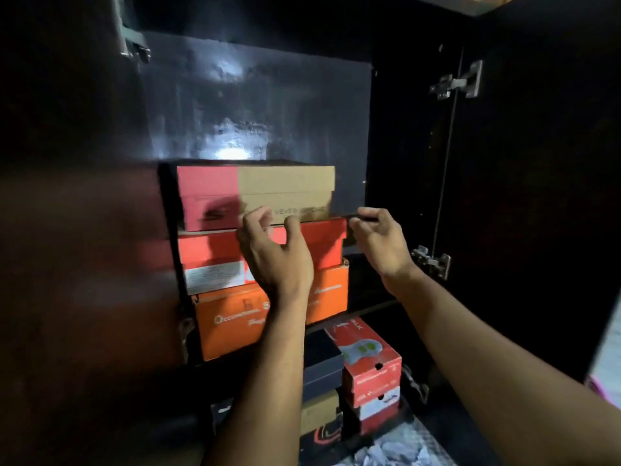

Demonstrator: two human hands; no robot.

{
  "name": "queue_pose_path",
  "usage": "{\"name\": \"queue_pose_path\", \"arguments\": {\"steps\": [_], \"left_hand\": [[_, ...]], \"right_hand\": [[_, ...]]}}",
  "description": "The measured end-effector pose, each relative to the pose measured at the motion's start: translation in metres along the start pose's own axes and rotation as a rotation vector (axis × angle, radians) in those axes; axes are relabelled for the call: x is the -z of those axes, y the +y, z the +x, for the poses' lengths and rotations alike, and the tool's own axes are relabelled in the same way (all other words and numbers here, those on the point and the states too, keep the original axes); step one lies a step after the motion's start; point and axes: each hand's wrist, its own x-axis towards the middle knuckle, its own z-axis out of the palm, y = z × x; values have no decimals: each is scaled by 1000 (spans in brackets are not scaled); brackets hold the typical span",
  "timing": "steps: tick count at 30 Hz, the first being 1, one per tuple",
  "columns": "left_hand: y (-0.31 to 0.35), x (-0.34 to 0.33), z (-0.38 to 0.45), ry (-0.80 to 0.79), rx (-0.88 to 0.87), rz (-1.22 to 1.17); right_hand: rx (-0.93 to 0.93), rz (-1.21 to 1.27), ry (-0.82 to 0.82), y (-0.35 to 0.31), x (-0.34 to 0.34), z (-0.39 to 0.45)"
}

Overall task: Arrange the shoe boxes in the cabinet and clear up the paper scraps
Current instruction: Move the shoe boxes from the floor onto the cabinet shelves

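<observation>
Step in hand looks like the stacking of boxes on the upper shelf of the cabinet (413, 136). The landmark here is the tan box (285, 188), the top of a stack of three. Directly under it sits the red box (322, 243), and under that one the orange box (232, 327), which stands on the shelf.

The left hand (272, 253) is in front of the tan box's lower edge, fingers loosely curled and half open, w/ nothing held. The right hand (379, 243) is at the lower right corner of the tan box, also half open and empty; if the fingertips touch the box I cannot tell, the picture is blurred.

Far below the tan box, on the lower level, more boxes (369, 368) are stacked, and paper scraps (389, 449) lie at the bottom, not cleared yet.

Next move, in my judgement: both hands square the tan box w/ the red one, then go down for the scraps.
</observation>
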Motion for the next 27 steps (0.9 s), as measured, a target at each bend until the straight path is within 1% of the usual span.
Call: {"name": "queue_pose_path", "arguments": {"steps": [3,5,7,9,11,15,17,20,24,27], "left_hand": [[-6,-24,-51,-200,29,-20],[-13,-33,-81,-303,63,-31],[-16,-49,-122,-404,94,-57],[-16,-62,-170,-540,125,-83],[-13,-73,-226,-697,163,-99],[0,-91,-343,-978,177,-125],[11,-93,-402,-1123,192,-128],[26,-92,-489,-1347,280,-144],[44,-87,-595,-1677,372,-64],[57,-88,-669,-1898,440,5]], "right_hand": [[-1,-68,49,5,50,-46],[-20,-108,22,7,79,-75],[-30,-199,55,13,120,-108],[-45,-264,101,24,164,-143],[-92,-323,182,36,212,-182],[-246,-429,347,53,302,-270],[-341,-438,432,59,343,-316],[-472,-446,574,70,401,-387],[-603,-504,771,85,476,-482],[-676,-587,962,88,531,-541]]}}
